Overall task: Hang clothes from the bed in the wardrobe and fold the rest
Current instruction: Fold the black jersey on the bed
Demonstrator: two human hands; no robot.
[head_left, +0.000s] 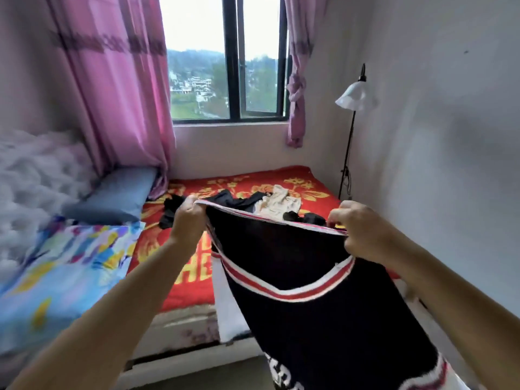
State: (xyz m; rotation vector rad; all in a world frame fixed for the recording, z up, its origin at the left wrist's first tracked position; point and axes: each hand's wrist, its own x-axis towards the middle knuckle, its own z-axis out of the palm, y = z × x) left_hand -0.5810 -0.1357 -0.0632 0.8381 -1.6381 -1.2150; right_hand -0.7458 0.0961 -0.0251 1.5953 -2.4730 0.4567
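Observation:
A black garment [304, 266] with red and white striped trim hangs in front of me over the near edge of the bed [253, 184]. My left hand [189, 220] grips its top edge at the left. At the right end of that edge, my right hand [358, 230] pinches the same trim. Behind it, on the red and yellow flowered bedspread, lies a heap of black clothes [225, 201] with a cream garment [281, 202] among them.
A blue pillow [112, 195], a colourful patterned pillow [64, 263] and a grey fluffy blanket [36, 178] lie at the left. A floor lamp [355, 97] stands in the right corner by the wall. Pink curtains [118, 94] frame the window [230, 57].

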